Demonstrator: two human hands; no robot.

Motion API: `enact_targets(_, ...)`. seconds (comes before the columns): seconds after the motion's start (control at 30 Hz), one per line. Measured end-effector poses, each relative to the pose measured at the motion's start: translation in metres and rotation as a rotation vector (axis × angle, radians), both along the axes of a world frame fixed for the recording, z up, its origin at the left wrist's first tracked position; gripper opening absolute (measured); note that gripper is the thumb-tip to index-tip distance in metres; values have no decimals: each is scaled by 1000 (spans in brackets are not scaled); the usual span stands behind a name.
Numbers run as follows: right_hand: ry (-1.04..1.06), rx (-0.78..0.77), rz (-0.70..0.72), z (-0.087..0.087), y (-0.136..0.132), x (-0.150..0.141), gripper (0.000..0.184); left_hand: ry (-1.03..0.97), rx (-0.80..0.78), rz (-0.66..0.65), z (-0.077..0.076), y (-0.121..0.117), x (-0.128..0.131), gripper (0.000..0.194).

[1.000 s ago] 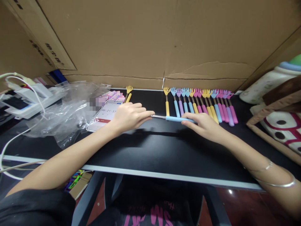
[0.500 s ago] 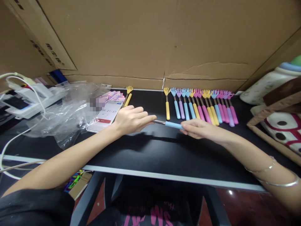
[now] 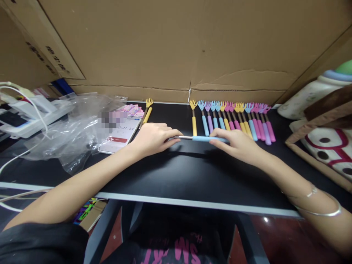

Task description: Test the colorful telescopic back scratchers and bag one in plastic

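Observation:
A back scratcher with a light blue handle [image 3: 202,139] and a thin metal rod is held level above the black desk. My left hand [image 3: 152,138] pinches the rod between thumb and fingers; the claw end is hidden behind that hand. On the handle, my right hand [image 3: 240,145] is closed, thumb below and fingers above. Beyond it, several back scratchers lie side by side, among them a yellow one [image 3: 194,124] at the row's left end and a pink one [image 3: 270,131] at its right. Another yellow back scratcher [image 3: 147,114] lies behind my left hand.
At left are a phone [image 3: 117,141] showing a running timer, crumpled clear plastic bags [image 3: 74,135] and a white power strip [image 3: 27,121] with cables. A bottle [image 3: 310,95] and a patterned bag [image 3: 327,146] stand at right. Cardboard [image 3: 165,44] walls the desk's back.
The back scratcher has gone from slanting to nearly level. My right hand has risen slightly, its grip now showing thumb and finger apart around the handle. My left thumb now shows under the rod.

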State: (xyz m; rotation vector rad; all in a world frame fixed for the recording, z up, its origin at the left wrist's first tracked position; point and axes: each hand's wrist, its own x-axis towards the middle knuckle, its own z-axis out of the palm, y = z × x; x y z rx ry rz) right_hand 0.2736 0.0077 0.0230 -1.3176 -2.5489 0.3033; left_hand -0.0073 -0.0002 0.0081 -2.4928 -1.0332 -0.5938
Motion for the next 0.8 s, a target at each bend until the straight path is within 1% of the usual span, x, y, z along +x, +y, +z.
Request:
enact_targets(0.1,-72,157,-7,0,0,3,36,-7,-64,-5,4,1,-3,24)
enact_targets(0.2,-100,292,3,3,-1,6,41,24,-74,-7,8,2,-7,26)
enact_targets(0.37,-170,411,2,8,-2,8,49,64,-25,30,12,6,-12,27)
enact_targets(0.47,-167,425,2,8,-1,9,48,63,31,27,11,9,-15,31)
enact_targets(0.6,-147,392,15,3,1,8,45,62,112,-40,5,11,-15,31)
enact_targets(0.7,-124,339,5,0,1,7,43,52,126,-76,1,11,-13,30)
enact_targets(0.8,-91,295,3,-1,0,5,39,45,135,-82,-1,10,-12,28)
